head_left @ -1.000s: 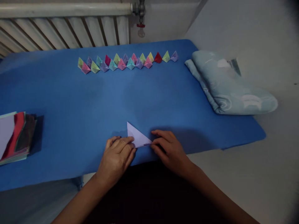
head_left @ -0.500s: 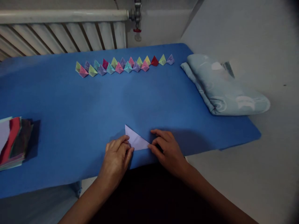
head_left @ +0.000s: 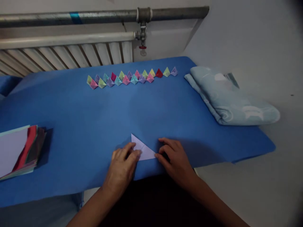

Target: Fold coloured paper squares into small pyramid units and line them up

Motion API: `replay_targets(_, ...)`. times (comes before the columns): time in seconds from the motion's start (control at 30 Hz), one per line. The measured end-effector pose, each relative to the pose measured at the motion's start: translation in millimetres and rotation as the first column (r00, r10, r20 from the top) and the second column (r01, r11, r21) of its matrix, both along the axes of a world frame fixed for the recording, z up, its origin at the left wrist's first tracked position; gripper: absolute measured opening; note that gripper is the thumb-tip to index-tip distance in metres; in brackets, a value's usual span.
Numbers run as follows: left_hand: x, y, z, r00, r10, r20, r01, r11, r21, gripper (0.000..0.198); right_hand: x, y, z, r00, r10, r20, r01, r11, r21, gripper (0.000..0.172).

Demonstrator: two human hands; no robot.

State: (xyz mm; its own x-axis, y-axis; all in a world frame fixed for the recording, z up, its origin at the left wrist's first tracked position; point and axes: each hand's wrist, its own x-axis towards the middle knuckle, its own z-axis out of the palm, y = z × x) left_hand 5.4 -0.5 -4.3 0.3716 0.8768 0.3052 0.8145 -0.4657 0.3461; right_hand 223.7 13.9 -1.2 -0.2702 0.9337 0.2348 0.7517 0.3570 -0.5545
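1. Your left hand (head_left: 123, 165): fingers bent, not clenched; thumb tip and forefinger tip stand apart, both resting on top of the pale lilac folded-paper triangle (head_left: 146, 153), at its left part.
2. Your right hand (head_left: 175, 160): fingers loosely curled, thumb tip at the triangle's right corner. Cannot tell whether that corner is pinched or only touched. Forefinger is raised clear of the sheet.
3. The triangle lies between your two hands, close to the near edge of the flat blue table surface (head_left: 94, 113). One point aims to the far side, one to the right; your left fingers cover part of it.
4. Left, near the table's side: a stack of loose paper sheets (head_left: 14, 148), lilac on top, red and dark ones showing at its right edge.
5. Far side, ahead of you: small pointed folded-paper pieces (head_left: 126, 79) in two close rows, pink, green, purple, teal, yellow and red.
6. Far right: a folded grey-green blanket (head_left: 232, 107) with white patterning.
7. Beyond the far edge: a white ribbed radiator (head_left: 82, 53), left of a red-handled metal valve (head_left: 142, 47).
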Motion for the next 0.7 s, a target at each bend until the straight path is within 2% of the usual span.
replay_targets(0.07, -1.4, 0.2, 3.3, 0.988, -0.064, -0.137, 0.068, 0.998, 0.019, 0.048, 1.4, 0.7, -0.9, 1.000, 0.001, 0.019, -0.001, 1.000, 0.013, 0.006)
replay_targets(0.13, -1.9, 0.2, 5.9, 0.962, -0.120, -0.245, 0.133, 0.990, 0.037, 0.057, 1.8, 1.1, -1.0, 0.999, 0.011, 0.039, -0.012, 0.999, 0.031, 0.004)
replay_targets(0.23, -0.8, -0.3, 7.2, 0.934, -0.172, -0.314, 0.199, 0.978, 0.057, 0.052, 0.4, -0.4, -0.1, 0.995, 0.049, 0.092, -0.059, 0.993, 0.106, 0.008)
replay_targets(0.33, 1.5, -1.4, 6.6, 0.916, -0.185, -0.356, 0.219, 0.974, 0.057, 0.047, -1.6, -5.5, -1.1, 0.965, 0.209, 0.158, -0.235, 0.957, 0.168, 0.023)
replay_targets(0.43, 3.2, -2.6, 6.3, 0.901, -0.194, -0.387, 0.241, 0.967, 0.078, 0.044, -0.9, -12.0, -5.0, 0.918, 0.320, 0.234, -0.359, 0.921, 0.148, 0.029)
replay_targets(0.53, 4.2, -3.4, 7.5, 0.893, -0.202, -0.401, 0.258, 0.962, 0.091, 0.044, 3.0, -17.7, -8.7, 0.905, 0.293, 0.308, -0.349, 0.926, 0.144, 0.034)
replay_targets(0.7, 4.1, -5.6, 8.1, 0.882, -0.177, -0.436, 0.236, 0.968, 0.085, 0.049, 11.1, -25.7, -10.4, 0.916, 0.229, 0.329, -0.298, 0.937, 0.179, 0.035)
